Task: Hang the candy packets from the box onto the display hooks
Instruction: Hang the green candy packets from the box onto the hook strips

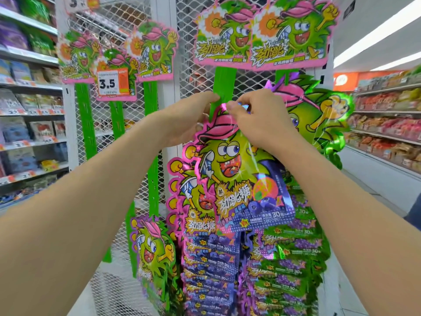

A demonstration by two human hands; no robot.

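A candy packet with a green cartoon figure, pink cap and purple lower half hangs tilted in front of a green hanging strip. My right hand pinches the packet's top edge at the strip. My left hand holds the strip's left edge with thumb and fingertips just beside the packet's top. Several more packets of the same kind hang lower on this strip. The hook under my fingers is hidden. No box is in view.
Green-edged packets fill the neighbouring strip on the right, with a large one behind my right hand. Pink header cards top the white mesh rack. A 3.5 price tag hangs left. Stocked shelves line both sides.
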